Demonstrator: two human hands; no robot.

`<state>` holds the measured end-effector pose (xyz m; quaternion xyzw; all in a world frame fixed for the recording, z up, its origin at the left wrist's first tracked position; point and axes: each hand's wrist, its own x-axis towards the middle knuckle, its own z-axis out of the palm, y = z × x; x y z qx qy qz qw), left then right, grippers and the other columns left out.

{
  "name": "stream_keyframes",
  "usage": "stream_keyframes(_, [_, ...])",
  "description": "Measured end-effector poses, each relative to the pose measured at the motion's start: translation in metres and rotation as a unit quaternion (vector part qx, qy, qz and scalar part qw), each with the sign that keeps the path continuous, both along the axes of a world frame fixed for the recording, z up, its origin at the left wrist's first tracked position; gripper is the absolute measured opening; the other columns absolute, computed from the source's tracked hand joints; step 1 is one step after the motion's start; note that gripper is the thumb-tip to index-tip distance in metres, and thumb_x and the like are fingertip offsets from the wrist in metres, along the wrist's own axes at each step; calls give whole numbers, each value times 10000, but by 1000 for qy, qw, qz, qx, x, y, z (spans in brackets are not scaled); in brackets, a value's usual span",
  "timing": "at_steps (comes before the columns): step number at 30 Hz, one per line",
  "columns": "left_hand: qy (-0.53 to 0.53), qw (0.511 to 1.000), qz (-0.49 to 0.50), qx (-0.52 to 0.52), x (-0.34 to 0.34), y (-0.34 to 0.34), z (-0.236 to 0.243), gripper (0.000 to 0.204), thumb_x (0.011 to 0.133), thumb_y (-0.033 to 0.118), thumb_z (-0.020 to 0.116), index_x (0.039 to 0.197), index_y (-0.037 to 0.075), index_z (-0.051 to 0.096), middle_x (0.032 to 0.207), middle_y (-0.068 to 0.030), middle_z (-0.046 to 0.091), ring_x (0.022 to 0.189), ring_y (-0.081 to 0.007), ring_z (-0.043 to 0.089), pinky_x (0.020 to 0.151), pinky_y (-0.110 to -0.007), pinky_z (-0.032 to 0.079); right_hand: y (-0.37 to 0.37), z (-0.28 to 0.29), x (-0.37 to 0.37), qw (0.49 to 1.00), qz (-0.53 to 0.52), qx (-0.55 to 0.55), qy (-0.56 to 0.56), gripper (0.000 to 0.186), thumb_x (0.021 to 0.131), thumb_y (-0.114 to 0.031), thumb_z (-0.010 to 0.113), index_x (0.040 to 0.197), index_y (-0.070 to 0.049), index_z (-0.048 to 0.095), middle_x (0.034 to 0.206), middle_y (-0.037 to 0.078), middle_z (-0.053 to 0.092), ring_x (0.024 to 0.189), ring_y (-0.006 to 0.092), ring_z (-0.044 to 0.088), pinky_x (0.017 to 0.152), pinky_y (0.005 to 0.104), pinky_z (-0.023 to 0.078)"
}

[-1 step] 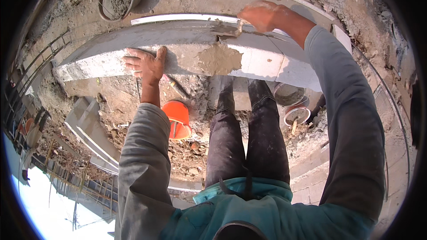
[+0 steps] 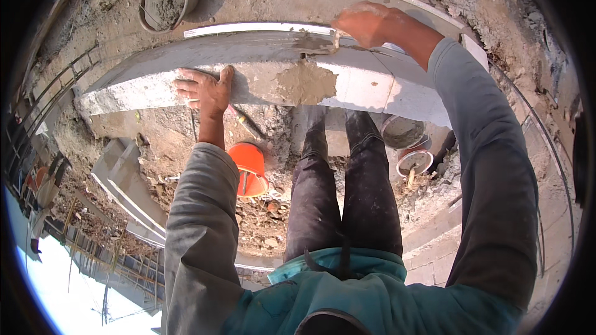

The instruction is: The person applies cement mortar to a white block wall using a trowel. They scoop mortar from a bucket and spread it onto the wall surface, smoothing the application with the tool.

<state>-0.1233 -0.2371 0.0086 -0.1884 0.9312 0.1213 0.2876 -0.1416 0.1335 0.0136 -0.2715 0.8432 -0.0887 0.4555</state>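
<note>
My left hand (image 2: 208, 92) lies with fingers spread on the front face and edge of a long pale block wall (image 2: 155, 77) that crosses in front of me. My right hand (image 2: 366, 25) is closed at the wall's far edge, round a tool I cannot clearly make out, beside wet grey mortar (image 2: 313, 42). A larger mortar patch (image 2: 305, 82) covers the near face between my hands. A thin white strip (image 2: 248, 26) runs along the far edge. Below my left hand, a tool with a pale handle (image 2: 248, 124) rests on the rough ground.
A mortar bucket (image 2: 164, 4) stands beyond the wall. An orange bucket (image 2: 247, 158) lies near my legs, with two more containers (image 2: 403, 130) (image 2: 415, 164) at right. Precast pieces (image 2: 124, 183) and rebar cages (image 2: 46, 96) are at left; rubble (image 2: 267, 223) covers the ground.
</note>
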Motion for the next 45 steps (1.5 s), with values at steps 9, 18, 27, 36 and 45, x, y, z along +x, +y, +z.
stream_keyframes(9, [12, 999, 14, -46, -8, -14, -10, 1349, 716, 707, 676, 1487, 8, -183, 1495, -395, -185, 1400, -560, -145, 1068, -715, 82, 74, 186, 241, 905, -421, -55, 25, 374, 776, -56, 662, 1140, -57, 578, 1106, 216, 610, 1017, 406, 585, 866, 452, 477])
stream_keyframes(18, [57, 991, 48, 115, -45, -98, -33, 1017, 804, 598, 674, 1457, 20, 148, 1447, -263, 189, 1340, -363, 230, 1080, -465, 280, 65, -40, 598, 738, -632, 191, -137, 474, 815, -168, 615, 1259, -40, 510, 1034, 296, 643, 994, 444, 624, 863, 512, 489])
stream_keyframes(27, [23, 959, 136, 246, -63, -87, 24, 255, 937, 420, 616, 967, 168, 598, 870, 56, 576, 815, -96, 545, 795, -302, 464, 67, -224, 617, 735, -664, 87, -105, 381, 778, -125, 597, 1139, -8, 628, 1043, 256, 660, 1025, 405, 624, 912, 451, 489])
stream_keyframes(36, [33, 943, 186, 274, -78, -139, -7, 585, 880, 441, 668, 1286, 65, 477, 1210, -76, 536, 1101, -229, 522, 982, -360, 419, 49, -118, 637, 620, -748, -235, -29, 420, 741, -68, 705, 1152, -15, 637, 977, 166, 708, 887, 211, 687, 792, 323, 516])
stream_keyframes(45, [37, 999, -1, -36, -11, -23, -26, 1297, 712, 683, 681, 1519, 59, -120, 1518, -371, -157, 1413, -530, -156, 1116, -650, 46, 127, 112, 311, 828, -490, -257, 90, 263, 667, -44, 765, 894, -26, 633, 823, 145, 653, 733, 325, 654, 641, 339, 493])
